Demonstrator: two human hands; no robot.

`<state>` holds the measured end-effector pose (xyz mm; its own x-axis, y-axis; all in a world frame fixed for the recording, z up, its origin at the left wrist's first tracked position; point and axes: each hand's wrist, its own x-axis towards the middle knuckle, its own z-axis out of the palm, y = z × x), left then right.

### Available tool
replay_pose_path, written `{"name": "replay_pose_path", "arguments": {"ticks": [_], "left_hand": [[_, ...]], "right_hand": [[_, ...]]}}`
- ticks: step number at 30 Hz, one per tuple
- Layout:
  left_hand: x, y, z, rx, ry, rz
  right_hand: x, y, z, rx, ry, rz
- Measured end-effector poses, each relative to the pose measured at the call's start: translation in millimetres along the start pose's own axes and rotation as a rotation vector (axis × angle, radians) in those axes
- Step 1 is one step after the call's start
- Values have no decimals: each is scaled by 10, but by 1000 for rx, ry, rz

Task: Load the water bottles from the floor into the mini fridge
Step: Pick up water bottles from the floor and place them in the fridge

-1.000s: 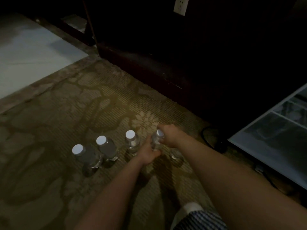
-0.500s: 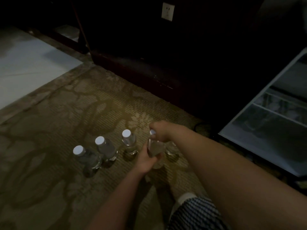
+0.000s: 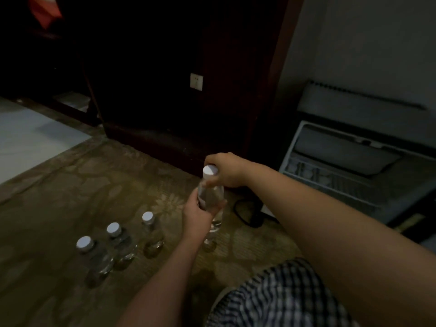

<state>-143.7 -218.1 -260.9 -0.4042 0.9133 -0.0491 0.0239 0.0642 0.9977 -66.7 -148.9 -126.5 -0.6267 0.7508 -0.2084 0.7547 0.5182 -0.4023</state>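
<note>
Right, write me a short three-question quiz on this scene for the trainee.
1. True or false: the left hand and the right hand hold the same bottle.
2. How many capped bottles stand on the carpet to the left of the left hand?
3. Where does the right hand hold the bottle? A: at the base. B: at the cap end. C: at the middle of the body.

Key: 1 true; 2 three; 3 B.
</note>
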Motion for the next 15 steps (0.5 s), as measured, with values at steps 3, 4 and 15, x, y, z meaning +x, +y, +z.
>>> {"name": "replay_pose_path", "arguments": {"ticks": [3,4,15], "left_hand": [[-22,296,184,18,-89,56],[-44,388,239,60,-130,84],[-272,1146,1046,212,-349,244]], "right_hand": [[-320,126,-249,76,144,14],[-450,182,-325,105,183,21],[-1427,697,-811,229,467,107]]}}
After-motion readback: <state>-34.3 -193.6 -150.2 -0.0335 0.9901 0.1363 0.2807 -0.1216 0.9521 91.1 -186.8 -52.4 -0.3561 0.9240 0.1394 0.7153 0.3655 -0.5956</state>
